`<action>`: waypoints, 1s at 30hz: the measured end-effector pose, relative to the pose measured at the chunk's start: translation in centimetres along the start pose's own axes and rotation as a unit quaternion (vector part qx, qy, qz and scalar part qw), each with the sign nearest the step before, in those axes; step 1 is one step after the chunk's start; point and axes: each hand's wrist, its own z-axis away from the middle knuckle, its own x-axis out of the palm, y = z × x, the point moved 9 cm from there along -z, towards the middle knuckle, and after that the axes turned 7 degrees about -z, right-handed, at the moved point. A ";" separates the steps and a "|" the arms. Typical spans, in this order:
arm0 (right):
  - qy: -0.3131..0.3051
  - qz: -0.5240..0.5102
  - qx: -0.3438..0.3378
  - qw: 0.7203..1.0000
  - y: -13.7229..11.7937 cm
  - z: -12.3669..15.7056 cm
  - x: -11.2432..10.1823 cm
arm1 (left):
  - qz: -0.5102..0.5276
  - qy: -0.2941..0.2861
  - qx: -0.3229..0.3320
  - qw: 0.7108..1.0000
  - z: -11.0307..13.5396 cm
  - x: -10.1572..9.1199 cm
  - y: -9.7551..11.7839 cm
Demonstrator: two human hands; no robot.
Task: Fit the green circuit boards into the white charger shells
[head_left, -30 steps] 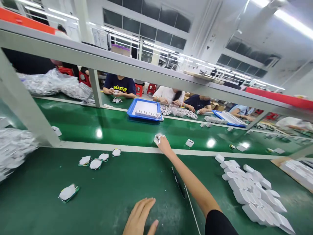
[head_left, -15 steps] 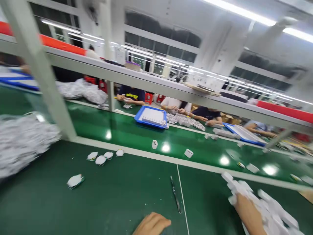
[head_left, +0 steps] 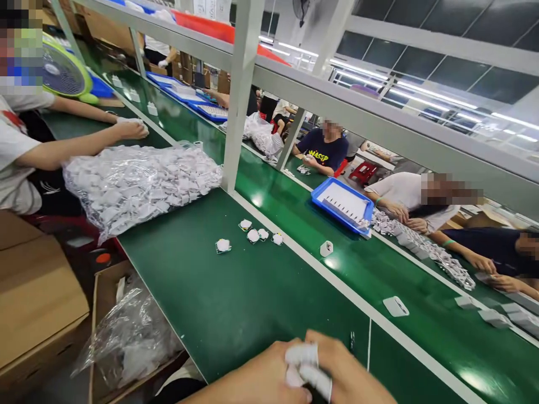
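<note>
My left hand [head_left: 252, 384] and my right hand [head_left: 351, 379] meet at the bottom edge, over the near side of the green table [head_left: 219, 303]. Both are curled, fingertips pressed together, with white finger cots [head_left: 302, 354] on some tips. Whatever sits between them is hidden. Several small white round parts [head_left: 252, 235] lie on the table farther ahead, apart from my hands. A small white housing [head_left: 326, 248] stands upright on the green conveyor belt [head_left: 379, 269] beyond the pale dividing strip.
A big clear bag of white parts [head_left: 138, 182] lies at the table's left end. A co-worker's hand [head_left: 130, 129] rests beyond it. Cardboard boxes [head_left: 37, 292] stand lower left. Across the belt sit a blue tray [head_left: 343, 205], a flat white piece [head_left: 396, 306] and several people. A metal post [head_left: 238, 95] rises from the table.
The view has swung left and down. My right hand came back from the pile of white housings, my left hand lifted off the table, and the two have joined in front of me.
</note>
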 end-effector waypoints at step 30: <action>0.419 -0.183 -0.082 0.886 -2.2 12.4 -3.3 | 0.054 0.107 0.254 0.960 3.8 -3.6 5.8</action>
